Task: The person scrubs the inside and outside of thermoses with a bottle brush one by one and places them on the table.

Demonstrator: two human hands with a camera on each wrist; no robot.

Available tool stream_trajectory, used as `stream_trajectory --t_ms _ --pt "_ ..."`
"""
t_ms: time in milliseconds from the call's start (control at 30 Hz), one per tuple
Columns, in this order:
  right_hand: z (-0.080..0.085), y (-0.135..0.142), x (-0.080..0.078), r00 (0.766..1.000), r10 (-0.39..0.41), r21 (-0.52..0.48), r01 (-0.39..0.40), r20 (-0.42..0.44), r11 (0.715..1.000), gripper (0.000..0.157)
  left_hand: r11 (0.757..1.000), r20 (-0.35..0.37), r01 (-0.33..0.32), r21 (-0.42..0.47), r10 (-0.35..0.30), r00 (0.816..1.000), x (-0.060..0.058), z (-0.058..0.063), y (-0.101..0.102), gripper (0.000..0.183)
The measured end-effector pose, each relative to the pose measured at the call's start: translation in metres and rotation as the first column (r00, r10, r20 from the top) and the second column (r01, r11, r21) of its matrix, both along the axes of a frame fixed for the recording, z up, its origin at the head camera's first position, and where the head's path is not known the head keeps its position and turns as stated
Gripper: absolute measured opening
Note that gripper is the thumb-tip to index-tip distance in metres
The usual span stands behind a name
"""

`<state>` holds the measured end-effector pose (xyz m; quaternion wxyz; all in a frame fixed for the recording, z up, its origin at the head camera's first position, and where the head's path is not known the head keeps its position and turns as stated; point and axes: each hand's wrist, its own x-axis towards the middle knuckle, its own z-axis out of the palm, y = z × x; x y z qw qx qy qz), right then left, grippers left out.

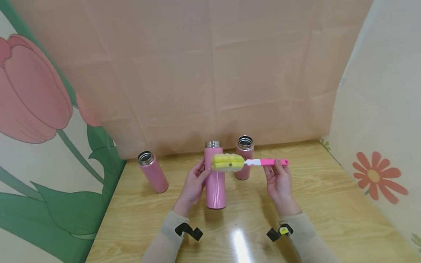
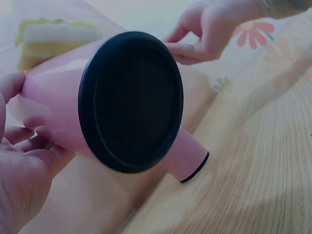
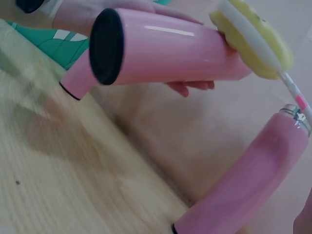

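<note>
My left hand (image 1: 194, 182) grips a pink thermos bottle (image 1: 215, 188) round its side, lifted off the table with its steel mouth at the top and no lid on it. Its dark round base (image 2: 131, 102) faces the left wrist camera. Between thumb and fingers, my right hand (image 1: 279, 182) pinches the pink end of a bottle brush (image 1: 268, 162). The brush lies level in the head view, its yellow and white sponge head (image 1: 227, 162) overlapping the upper part of the held bottle. In the right wrist view the sponge head (image 3: 253, 39) is close beside that bottle's upper end.
Another lidless pink bottle (image 1: 154, 173) stands on the wooden table (image 1: 138, 223) at left. A third pink bottle (image 1: 243, 175) stands behind the brush, its steel mouth uncovered. A pinkish-brown sheet (image 1: 171, 91) hangs at the table's back edge, with flower-patterned walls on both sides.
</note>
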<state>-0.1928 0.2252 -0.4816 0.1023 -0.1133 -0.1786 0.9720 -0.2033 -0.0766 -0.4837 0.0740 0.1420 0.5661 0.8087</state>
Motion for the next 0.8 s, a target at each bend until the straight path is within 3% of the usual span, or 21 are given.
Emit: stream_trajectory --t_ms 233,533,667,800 --pt "-0.009 0.003 0.004 0.995 0.095 0.106 -0.094 -0.011 0.990 0.003 0.999 0.013 -0.022 0.039 0.022 1.000 -0.001 0.002 0.000 0.063" --pt "-0.015 0.005 0.012 0.982 0.188 0.258 -0.188 0.024 0.948 0.003 0.997 0.016 -0.025 0.073 0.024 1.000 -0.001 0.005 -0.002 0.062" --pt "-0.018 0.005 0.014 0.981 0.193 0.276 -0.192 0.025 0.942 0.005 0.997 0.010 0.003 0.083 -0.003 1.000 0.000 0.005 -0.002 0.063" --pt "-0.018 0.003 0.013 0.985 0.170 0.235 -0.167 0.008 0.957 0.004 0.994 -0.015 0.044 0.099 -0.043 0.999 0.001 0.004 0.000 0.065"
